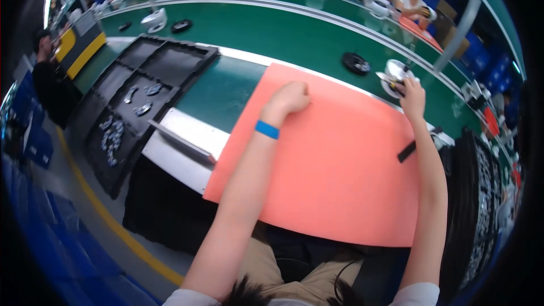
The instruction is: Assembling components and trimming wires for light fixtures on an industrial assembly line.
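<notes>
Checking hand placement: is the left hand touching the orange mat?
Touching. The head view shows the left hand, closed in a fist, resting directly on the orange mat near its far edge, no gap visible.

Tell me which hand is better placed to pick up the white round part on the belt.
Right. The right hand is already at the white round part on the green belt, while the left hand rests fisted on the orange mat, farther away.

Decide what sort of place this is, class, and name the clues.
Probably a factory assembly line: a long green conveyor belt, black moulded plastic trays holding small metal parts, and other seated workers.
</notes>
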Demonstrator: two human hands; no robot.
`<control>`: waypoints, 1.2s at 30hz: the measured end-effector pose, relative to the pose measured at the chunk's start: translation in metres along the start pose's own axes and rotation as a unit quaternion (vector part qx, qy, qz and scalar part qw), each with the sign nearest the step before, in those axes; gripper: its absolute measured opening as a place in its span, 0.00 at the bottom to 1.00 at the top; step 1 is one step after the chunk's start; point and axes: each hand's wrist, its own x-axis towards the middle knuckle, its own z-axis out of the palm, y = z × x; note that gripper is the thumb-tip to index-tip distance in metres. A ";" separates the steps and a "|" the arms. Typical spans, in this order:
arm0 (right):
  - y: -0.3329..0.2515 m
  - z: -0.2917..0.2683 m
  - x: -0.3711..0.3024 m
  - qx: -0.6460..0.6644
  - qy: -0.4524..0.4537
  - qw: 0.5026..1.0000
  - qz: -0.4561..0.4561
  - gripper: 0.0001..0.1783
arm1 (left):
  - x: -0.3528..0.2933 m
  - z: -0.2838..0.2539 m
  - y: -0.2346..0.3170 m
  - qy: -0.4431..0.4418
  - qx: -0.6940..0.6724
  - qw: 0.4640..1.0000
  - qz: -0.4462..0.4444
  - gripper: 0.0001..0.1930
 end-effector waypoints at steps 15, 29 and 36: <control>-0.189 -0.068 -0.054 0.678 -0.100 0.665 0.295 0.10 | 0.000 -0.007 0.024 -0.061 0.010 0.998 -0.032 0.12; -0.213 -0.069 -0.064 0.657 -0.045 0.715 0.236 0.15 | -0.012 -0.009 0.082 0.110 -0.384 0.916 0.031 0.10; -0.211 -0.077 -0.062 0.646 -0.035 0.723 0.243 0.17 | -0.012 0.001 0.095 0.226 -0.307 0.913 0.147 0.07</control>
